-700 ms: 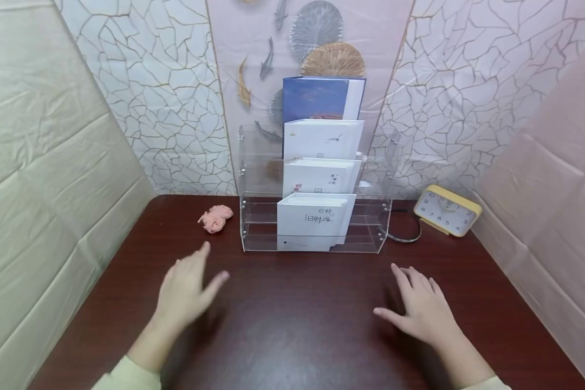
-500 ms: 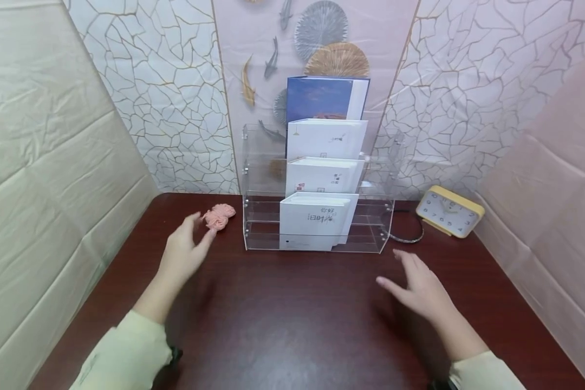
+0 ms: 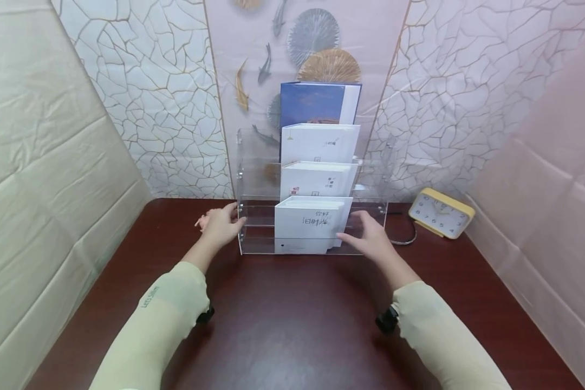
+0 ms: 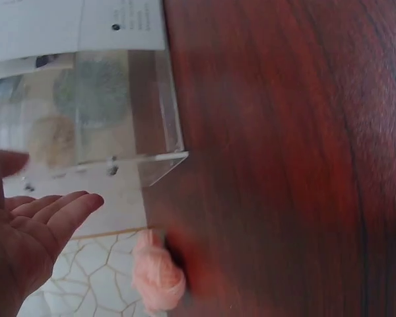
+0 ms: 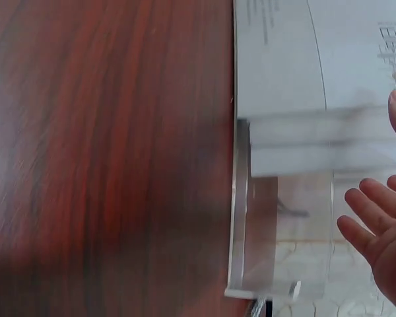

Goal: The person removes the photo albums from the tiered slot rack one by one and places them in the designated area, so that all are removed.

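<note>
A clear acrylic rack (image 3: 257, 245) stands at the back of the table, with white booklets in stepped tiers. My left hand (image 3: 219, 227) is at the rack's left side panel, thumb toward its front and fingers extended, as the left wrist view also shows. My right hand (image 3: 374, 241) reaches to the right edge of the front white booklet (image 3: 299, 230). Its thumb overlaps the booklet's front corner, while the fingers (image 5: 376, 210) extend behind, spread apart from the thumb. A pink yarn bundle (image 4: 158, 274) lies just left of the rack, partly hidden by my left hand in the head view.
A tall blue book (image 3: 312, 103) stands in the rear tier, behind more white booklets (image 3: 317, 143). To the right, a yellow alarm clock (image 3: 441, 214) leans back near a thin cord (image 3: 404, 241). Fabric walls enclose the dark red table (image 3: 292, 325) at the back and sides.
Both hands have moved forward and inward, the left past the yarn to the rack's side, the right to the front booklet's edge. The rack and booklets stay in place.
</note>
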`<action>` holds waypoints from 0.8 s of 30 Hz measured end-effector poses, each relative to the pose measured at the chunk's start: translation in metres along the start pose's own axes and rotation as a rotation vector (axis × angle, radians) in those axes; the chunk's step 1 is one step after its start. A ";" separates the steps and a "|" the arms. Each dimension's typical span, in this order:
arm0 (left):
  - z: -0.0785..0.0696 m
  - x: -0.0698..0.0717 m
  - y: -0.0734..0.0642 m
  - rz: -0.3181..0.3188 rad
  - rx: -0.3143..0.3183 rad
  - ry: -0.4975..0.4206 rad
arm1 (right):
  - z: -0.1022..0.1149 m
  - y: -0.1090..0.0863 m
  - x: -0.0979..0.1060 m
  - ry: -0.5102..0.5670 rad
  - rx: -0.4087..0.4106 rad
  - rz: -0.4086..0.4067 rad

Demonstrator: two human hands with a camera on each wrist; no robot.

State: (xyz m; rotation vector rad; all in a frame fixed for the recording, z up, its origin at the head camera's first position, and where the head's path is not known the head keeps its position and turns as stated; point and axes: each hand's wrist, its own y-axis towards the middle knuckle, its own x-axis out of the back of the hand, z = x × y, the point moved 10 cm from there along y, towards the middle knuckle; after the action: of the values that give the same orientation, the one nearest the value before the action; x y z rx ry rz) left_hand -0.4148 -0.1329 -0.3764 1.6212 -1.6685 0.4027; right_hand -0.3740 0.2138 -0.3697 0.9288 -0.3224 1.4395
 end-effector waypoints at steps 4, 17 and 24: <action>-0.006 -0.006 -0.002 -0.063 -0.081 0.049 | 0.005 0.006 -0.013 0.056 -0.024 -0.006; -0.016 -0.004 -0.003 -0.143 -0.095 0.044 | 0.004 0.012 -0.023 -0.026 -0.091 -0.118; -0.017 -0.003 -0.004 -0.157 -0.106 0.040 | 0.003 0.013 -0.022 -0.017 -0.106 -0.142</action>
State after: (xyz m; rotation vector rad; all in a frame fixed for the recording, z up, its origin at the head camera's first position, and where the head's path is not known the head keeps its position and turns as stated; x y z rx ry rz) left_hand -0.4066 -0.1196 -0.3687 1.6410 -1.4957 0.2614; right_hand -0.3883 0.1947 -0.3789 0.8611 -0.3351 1.2736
